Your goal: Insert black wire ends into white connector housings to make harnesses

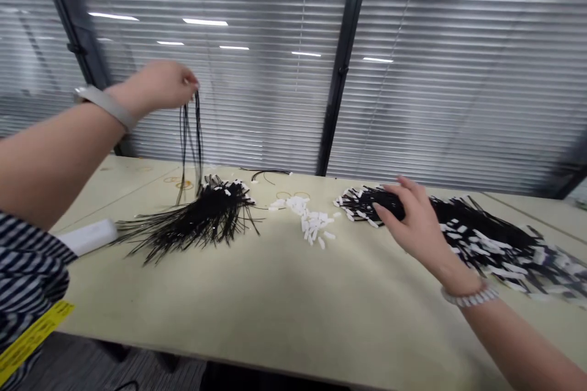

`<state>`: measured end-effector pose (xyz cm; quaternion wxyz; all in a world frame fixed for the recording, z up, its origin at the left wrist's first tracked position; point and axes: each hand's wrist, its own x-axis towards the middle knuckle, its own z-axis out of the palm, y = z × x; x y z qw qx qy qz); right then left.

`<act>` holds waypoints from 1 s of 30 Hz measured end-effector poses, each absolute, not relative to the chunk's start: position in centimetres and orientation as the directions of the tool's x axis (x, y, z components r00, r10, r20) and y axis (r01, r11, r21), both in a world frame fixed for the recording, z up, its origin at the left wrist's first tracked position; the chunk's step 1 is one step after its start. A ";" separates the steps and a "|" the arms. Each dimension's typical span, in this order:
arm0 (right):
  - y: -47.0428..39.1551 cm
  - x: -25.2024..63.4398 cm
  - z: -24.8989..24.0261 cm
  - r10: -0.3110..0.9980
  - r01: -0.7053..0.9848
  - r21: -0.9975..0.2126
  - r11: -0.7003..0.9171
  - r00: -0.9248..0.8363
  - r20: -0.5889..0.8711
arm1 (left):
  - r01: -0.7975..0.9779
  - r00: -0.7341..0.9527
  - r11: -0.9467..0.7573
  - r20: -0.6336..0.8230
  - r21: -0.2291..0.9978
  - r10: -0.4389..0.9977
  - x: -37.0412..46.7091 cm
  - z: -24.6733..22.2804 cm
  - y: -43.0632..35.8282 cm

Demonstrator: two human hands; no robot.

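Raised above the left side of the table, my left hand [167, 84] pinches several thin black wires [199, 134] that hang down from its fingertips. Below them lies a loose pile of black wires [197, 214], with small white pieces at its far end. My right hand [415, 226] is held with thumb and fingers apart, over or just in front of a longer heap of black wires [486, 223] with white ends. Whether its fingertips touch that heap I cannot tell. Small white pieces [314, 223] lie scattered between the two heaps.
The pale table [275, 305] runs across the view, its front edge near me. A white box-like object [92, 237] lies at the left by my sleeve. Rubber bands [184, 185] and a few stray wires [270, 171] lie toward the back. Blinds [257, 73] rise behind.
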<state>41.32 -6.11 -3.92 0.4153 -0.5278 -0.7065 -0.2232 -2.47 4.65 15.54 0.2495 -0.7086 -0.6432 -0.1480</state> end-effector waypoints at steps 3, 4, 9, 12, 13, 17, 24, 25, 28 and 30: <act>-6.3 35.6 -1.1 0.576 0.834 -0.189 0.519 -0.178 0.797 | 0.961 0.276 -0.183 0.711 -0.207 0.647 0.6 18.2 -0.2; -6.4 33.7 -0.3 0.580 0.791 -0.212 0.575 -0.211 0.787 | 0.962 0.268 -0.199 0.781 -0.187 0.563 2.1 18.4 -1.9; -6.9 28.2 2.1 0.537 0.662 -0.234 0.712 -0.299 0.789 | 0.700 0.574 -0.698 0.700 -0.151 0.424 10.1 15.7 -9.4; -7.5 29.3 1.7 0.516 0.659 -0.167 0.733 -0.379 0.768 | 0.538 0.653 -0.823 0.526 0.184 0.545 12.0 12.9 -11.7; -7.9 30.4 1.2 0.518 0.675 -0.125 0.727 -0.419 0.746 | 0.477 0.684 -0.831 0.472 0.287 0.556 12.1 11.8 -11.7; -9.8 35.7 -2.3 0.566 0.802 0.125 0.585 -0.514 0.644 | 0.416 0.662 -0.665 0.296 0.620 0.689 12.1 5.6 -9.4; -12.8 42.1 -6.2 0.712 0.815 0.435 0.382 -0.560 0.423 | 0.046 0.461 0.073 -0.086 0.996 0.883 13.9 -5.1 -6.7; -13.0 42.7 -5.9 0.732 0.833 0.369 0.411 -0.543 0.412 | -0.008 0.478 0.156 -0.133 0.988 0.868 14.2 -5.6 -6.9; -13.1 44.3 -4.4 0.785 0.829 -0.082 0.554 -0.486 0.384 | -0.122 0.507 0.165 -0.082 0.979 0.858 14.7 -4.6 -7.6; -12.3 45.3 -3.5 0.830 0.705 -0.453 0.546 -0.379 0.410 | -0.173 0.545 0.055 0.050 0.983 0.837 15.1 -2.4 -8.1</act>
